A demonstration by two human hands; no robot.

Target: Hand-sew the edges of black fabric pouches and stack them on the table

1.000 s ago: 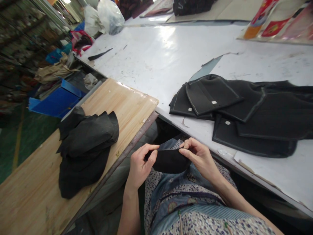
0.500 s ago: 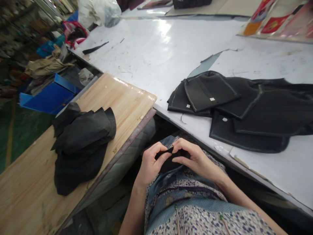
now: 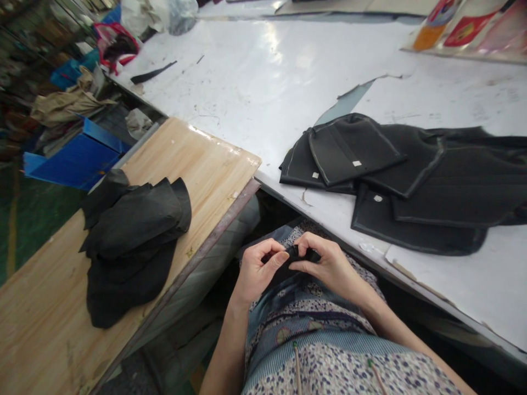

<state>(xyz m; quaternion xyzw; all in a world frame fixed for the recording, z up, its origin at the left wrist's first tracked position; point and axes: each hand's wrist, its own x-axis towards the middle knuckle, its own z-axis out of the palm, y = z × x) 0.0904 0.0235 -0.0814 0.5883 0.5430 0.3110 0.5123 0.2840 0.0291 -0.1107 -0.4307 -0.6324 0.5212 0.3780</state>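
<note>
Both your hands pinch one small black cloth [image 3: 297, 254] over your lap; left hand [image 3: 257, 270] and right hand [image 3: 327, 264] meet, each grip narrow.

A small black cloth [image 3: 294, 257] sits bunched at lower centre of the frame. It is mostly hidden, pinched between the left hand [image 3: 257, 271] and right hand [image 3: 325, 263].

Left hand [image 3: 258, 269] and right hand [image 3: 325, 264] meet at the lap, fingertips pinched together, forearms bare.
</note>
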